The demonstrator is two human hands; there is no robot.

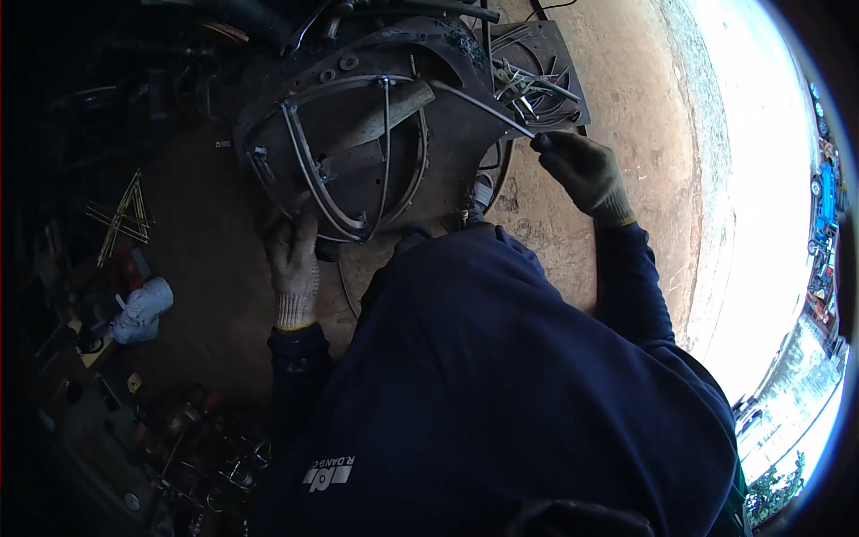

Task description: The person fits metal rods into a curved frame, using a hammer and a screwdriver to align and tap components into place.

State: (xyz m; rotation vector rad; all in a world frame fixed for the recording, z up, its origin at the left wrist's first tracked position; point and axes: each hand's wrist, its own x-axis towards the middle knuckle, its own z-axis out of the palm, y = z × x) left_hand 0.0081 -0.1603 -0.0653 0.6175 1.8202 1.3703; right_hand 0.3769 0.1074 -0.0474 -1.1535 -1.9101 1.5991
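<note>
A dark metal worktable stands before me, carrying a curved frame of bent metal bars with a thin upright rod across it. My right hand, in a pale knit glove, is closed round the dark grip of a slim metal rod. The rod's far end reaches over the table, close to a light tapered, tube-like piece; whether they touch I cannot tell. At the frame's near left corner, my gloved left hand is closed on the edge there, its fingertips dim in shadow.
Two washers lie at the table's far side. Beyond its right corner, a metal sheet holds loose rods and wire. Thin yellowish rods and a white bundle are at left. Cluttered metal parts fill the lower left.
</note>
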